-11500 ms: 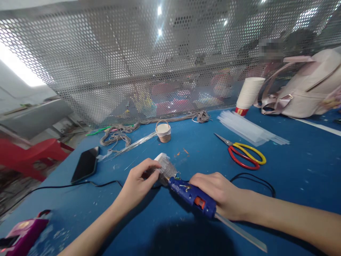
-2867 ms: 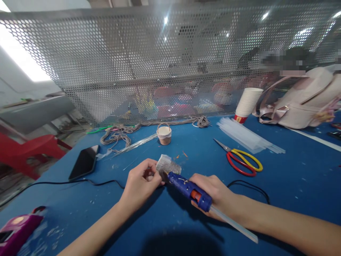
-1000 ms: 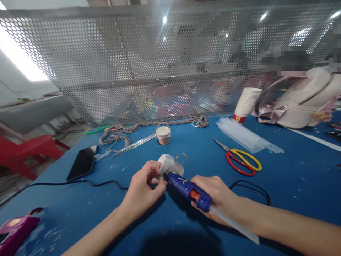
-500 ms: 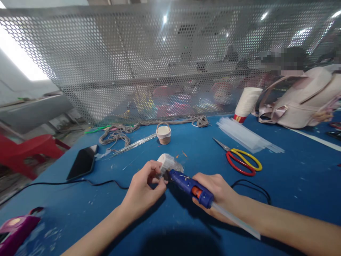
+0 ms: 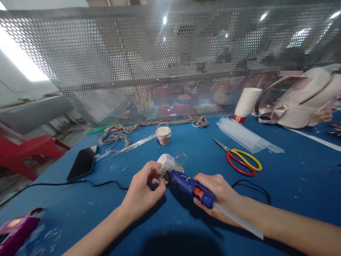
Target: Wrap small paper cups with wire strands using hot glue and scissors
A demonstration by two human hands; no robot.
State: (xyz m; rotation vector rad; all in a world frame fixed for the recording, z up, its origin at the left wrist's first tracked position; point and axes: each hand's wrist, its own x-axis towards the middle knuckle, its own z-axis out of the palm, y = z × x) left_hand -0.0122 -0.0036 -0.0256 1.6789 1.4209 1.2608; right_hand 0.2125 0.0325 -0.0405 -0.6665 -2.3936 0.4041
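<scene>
My left hand (image 5: 147,185) pinches a small white cup (image 5: 165,161) lying tilted on the blue table, with a strip of translucent material around its side. My right hand (image 5: 217,190) is wrapped round a blue hot glue gun (image 5: 190,185), its nozzle right at the cup's lower side. A long clear glue stick (image 5: 239,220) sticks out of the gun's back end. Whether the nozzle touches the cup I cannot tell. Beyond the cup stands a small basket (image 5: 163,135) with a brown lower part, white rim and thin handle.
Scissors (image 5: 238,156) with red and yellow handles lie to the right, near translucent strips (image 5: 247,135) and stacked paper cups (image 5: 247,103). Grey cord (image 5: 117,133), thin wires (image 5: 135,145) and a phone (image 5: 83,163) are at left. A perforated metal screen (image 5: 160,67) borders the table's back.
The glue gun and my right hand have shifted very slightly to the right. My left hand and the cup stay nearly where they were.
</scene>
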